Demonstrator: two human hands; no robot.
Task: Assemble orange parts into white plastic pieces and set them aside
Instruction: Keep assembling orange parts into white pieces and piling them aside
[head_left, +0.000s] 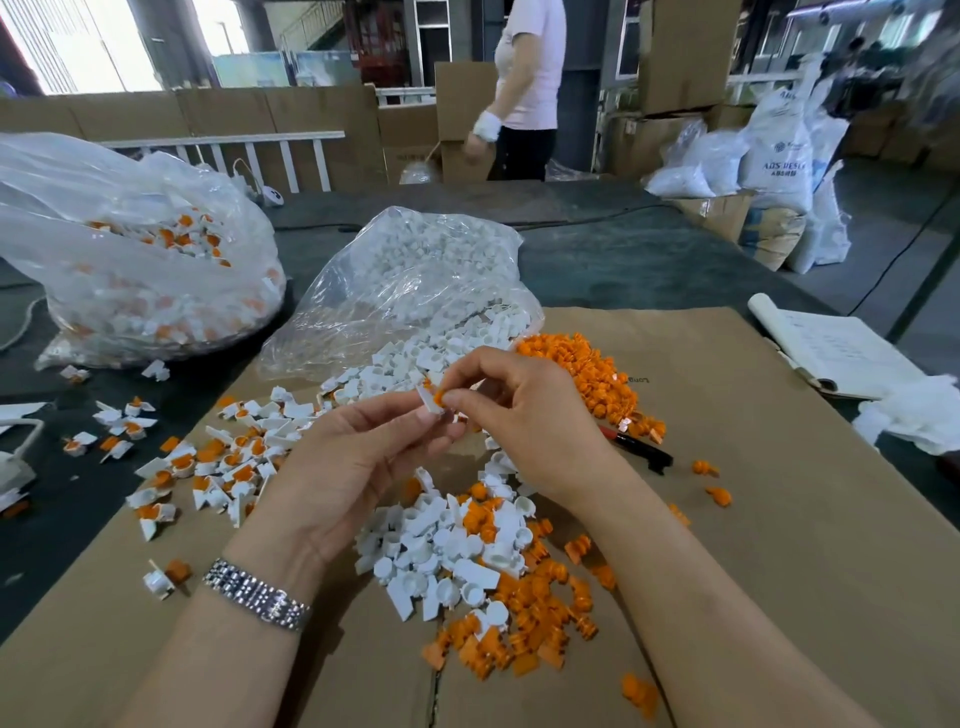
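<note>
Both hands work above the cardboard sheet (779, 467), raised over the loose stock: the left hand (358, 457) pinches a white plastic piece (430, 402) between thumb and fingertips, and the right hand (524, 415) pinches an orange part (441, 397) against it, fingers curled round the small thing — so each hand is clamped on its half of one assembly. The orange part looks partly seated in the white piece's cup; whether it is pushed fully home I cannot tell. The white piece's long axis runs roughly up-left to down-right, its flat tab slanting toward the lower right, and the orange part appears to enter from the right side. As for progress, a good deal seems done: a scatter of finished pieces (208, 462), white with orange showing in them, lies to the left across the cardboard's edge, and the large bag (130, 260) at far left holds many more. Much is left — a mixed heap of loose parts (493, 561) sits beneath the hands, an orange pile (592, 374) lies behind the right hand, and an open bag of white pieces (415, 280) is still quite full.
</note>
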